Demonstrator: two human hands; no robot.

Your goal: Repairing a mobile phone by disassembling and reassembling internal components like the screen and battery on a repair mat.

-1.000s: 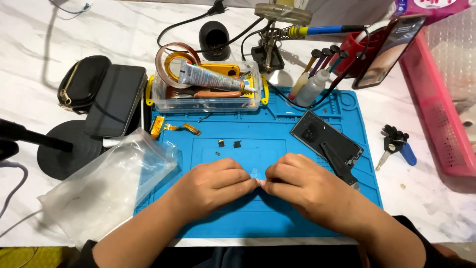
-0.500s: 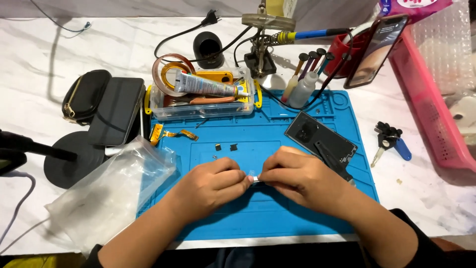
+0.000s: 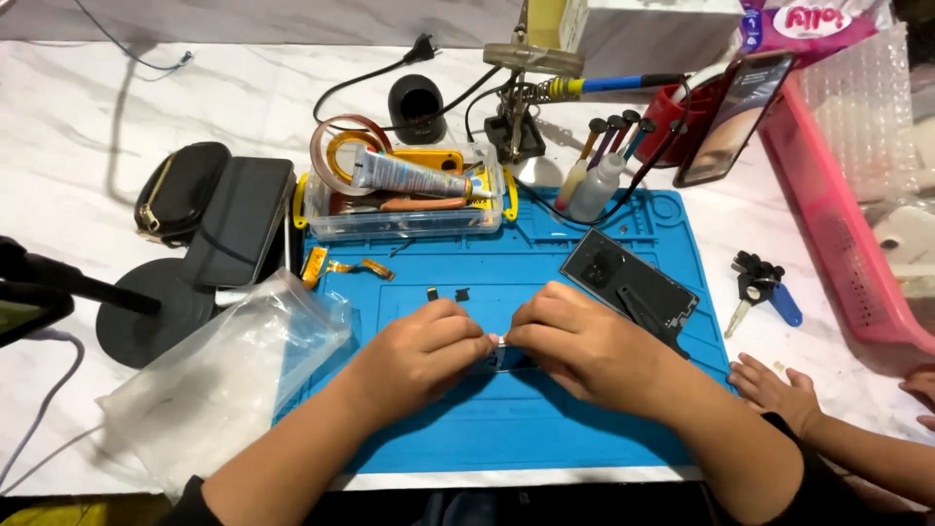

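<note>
Head view: your left hand (image 3: 421, 353) and right hand (image 3: 575, 343) meet fingertip to fingertip low over the blue mat (image 3: 506, 429) on the desk (image 3: 117, 127), both pinched narrow on a small pale part (image 3: 501, 341) between them, likely for steadiness; the opened phone (image 3: 628, 287) lies just beside your right hand.

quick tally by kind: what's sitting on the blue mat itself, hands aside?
Opened phone: 1
Orange flex cable: 1
Small dark chips: 2
Small part pinched between left hand and right hand: 1
Total on the blue mat: 5
</note>
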